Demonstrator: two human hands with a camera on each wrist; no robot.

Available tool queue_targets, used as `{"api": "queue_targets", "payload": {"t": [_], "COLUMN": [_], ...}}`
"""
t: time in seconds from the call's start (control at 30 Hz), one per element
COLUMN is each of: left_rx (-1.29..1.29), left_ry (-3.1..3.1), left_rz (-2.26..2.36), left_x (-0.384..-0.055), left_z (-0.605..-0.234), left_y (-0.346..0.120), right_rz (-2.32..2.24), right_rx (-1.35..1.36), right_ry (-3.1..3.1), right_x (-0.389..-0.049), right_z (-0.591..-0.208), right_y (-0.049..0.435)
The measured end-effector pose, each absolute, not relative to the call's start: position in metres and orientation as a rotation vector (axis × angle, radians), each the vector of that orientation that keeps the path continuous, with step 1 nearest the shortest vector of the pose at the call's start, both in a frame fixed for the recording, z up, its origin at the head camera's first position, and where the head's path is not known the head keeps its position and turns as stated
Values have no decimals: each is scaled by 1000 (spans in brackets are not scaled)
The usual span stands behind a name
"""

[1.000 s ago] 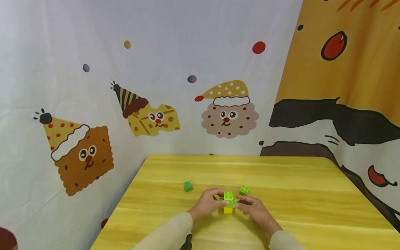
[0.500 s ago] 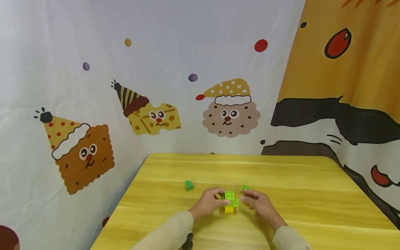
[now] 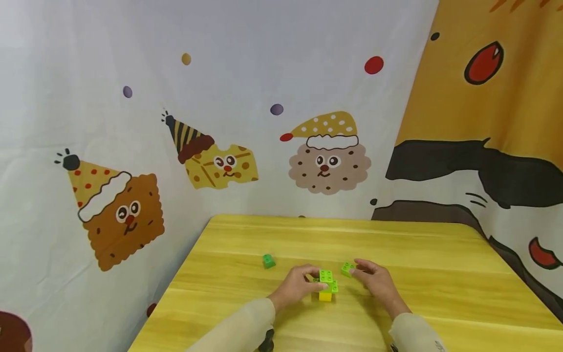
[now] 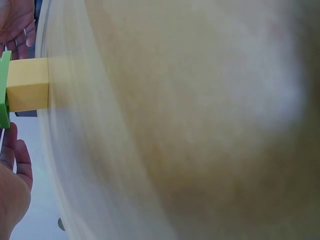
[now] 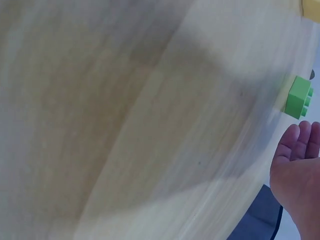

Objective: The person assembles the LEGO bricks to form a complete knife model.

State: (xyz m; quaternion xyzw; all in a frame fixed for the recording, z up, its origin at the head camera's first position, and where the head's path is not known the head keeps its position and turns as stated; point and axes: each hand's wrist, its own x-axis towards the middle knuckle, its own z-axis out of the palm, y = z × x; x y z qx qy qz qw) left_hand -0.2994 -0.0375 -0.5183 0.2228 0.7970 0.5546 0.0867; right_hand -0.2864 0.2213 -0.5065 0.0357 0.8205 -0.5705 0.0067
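In the head view my left hand [image 3: 299, 284] pinches a small stack of toy building bricks between thumb and fingers. The stack has a yellow brick [image 3: 325, 296] at its base, and lime-green bricks [image 3: 326, 276] above, one part sticking out to the right. The left wrist view shows the yellow brick [image 4: 29, 85] standing on the table under a green piece [image 4: 4, 90]. A loose lime-green brick [image 3: 347, 269] lies right of the stack, studs up. My right hand [image 3: 377, 282] is beside it with fingers apart, thumb at its near right edge; contact cannot be judged.
A darker green brick [image 3: 269, 261] lies on the wooden table [image 3: 237, 239], behind and left of the stack. Beyond the table's far edge hangs a white cloth [image 3: 246, 63] printed with cartoon figures.
My right hand has left the stack and moved right and away from me to the loose lime-green brick. The left hand keeps its hold on the stack. The head view has shifted slightly.
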Motion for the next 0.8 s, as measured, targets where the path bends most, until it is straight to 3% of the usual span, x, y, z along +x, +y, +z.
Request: {"api": "queue_targets", "payload": {"t": [0.8], "left_rx": [627], "left_ry": [2365], "left_rz": [1673], "left_x": [-299], "left_z": [-518], "left_y": [-35], "right_rz": [-1651], "right_rx": [159], "right_ry": [2599], "right_x": [-304], "right_z": [-527], "right_y": [223]}}
